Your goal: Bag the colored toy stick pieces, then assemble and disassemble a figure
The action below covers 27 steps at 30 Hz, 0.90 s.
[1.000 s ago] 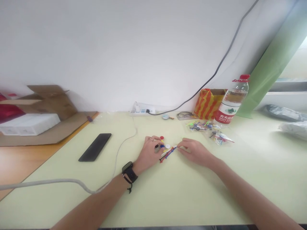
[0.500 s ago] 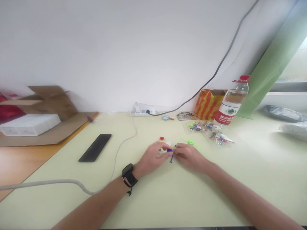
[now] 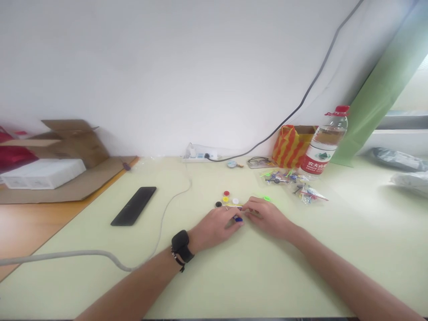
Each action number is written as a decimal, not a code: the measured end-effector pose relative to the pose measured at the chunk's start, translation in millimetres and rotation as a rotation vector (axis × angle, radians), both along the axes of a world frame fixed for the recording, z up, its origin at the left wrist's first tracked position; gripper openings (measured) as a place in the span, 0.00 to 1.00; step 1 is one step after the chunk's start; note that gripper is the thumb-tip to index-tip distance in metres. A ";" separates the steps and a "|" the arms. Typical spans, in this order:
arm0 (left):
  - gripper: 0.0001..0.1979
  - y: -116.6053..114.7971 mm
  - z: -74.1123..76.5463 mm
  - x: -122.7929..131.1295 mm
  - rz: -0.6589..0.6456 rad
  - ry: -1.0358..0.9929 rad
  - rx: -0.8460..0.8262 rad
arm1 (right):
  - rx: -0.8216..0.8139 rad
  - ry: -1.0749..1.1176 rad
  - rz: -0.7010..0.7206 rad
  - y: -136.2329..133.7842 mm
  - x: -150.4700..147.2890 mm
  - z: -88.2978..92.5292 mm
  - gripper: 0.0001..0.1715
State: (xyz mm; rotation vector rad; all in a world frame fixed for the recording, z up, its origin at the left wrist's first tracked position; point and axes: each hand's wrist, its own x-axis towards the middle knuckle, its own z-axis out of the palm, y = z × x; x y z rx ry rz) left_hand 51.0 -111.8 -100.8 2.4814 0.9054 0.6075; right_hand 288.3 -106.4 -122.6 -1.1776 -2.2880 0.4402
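My left hand (image 3: 216,226), with a black watch (image 3: 181,245) on its wrist, is closed with thumb and fingertips around a small round blue plastic piece (image 3: 238,219). Close against it, my right hand (image 3: 269,219) has its fingers bent into a pinch; what they grip is mostly hidden. A thin yellow strip (image 3: 235,206) shows just behind the fingertips. Beyond my left hand lie small round discs: red (image 3: 226,193), yellow (image 3: 225,199), white (image 3: 235,201) and black (image 3: 218,204). Bright green plastic (image 3: 266,199) sits behind my right hand.
A black phone (image 3: 133,206) and a grey cable (image 3: 163,211) lie to the left. Bags of small plastic parts (image 3: 309,194) lie at right, before a water bottle (image 3: 323,145) and a striped bag (image 3: 290,145). A power strip (image 3: 199,156) stands against the wall.
The blue piece and my left hand have moved slightly toward me. My left hand has lowered, uncovering the yellow, white and black discs. The blue stem below the fingers no longer shows.
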 end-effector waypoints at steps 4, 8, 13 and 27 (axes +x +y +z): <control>0.06 3.3 -1.2 0.1 0.028 -0.044 -0.036 | -0.005 -0.001 0.035 -1.0 -0.5 1.0 0.19; 0.05 4.3 -1.9 0.2 0.047 -0.097 -0.065 | -0.008 -0.027 -0.002 -1.8 -1.1 2.6 0.20; 0.05 2.2 2.7 -0.9 0.011 -0.162 -0.120 | -0.009 -0.059 -0.019 -2.7 -0.3 5.0 0.21; 0.09 10.1 -3.5 2.0 0.050 -0.374 -0.328 | 0.003 0.017 0.081 0.8 3.9 4.8 0.08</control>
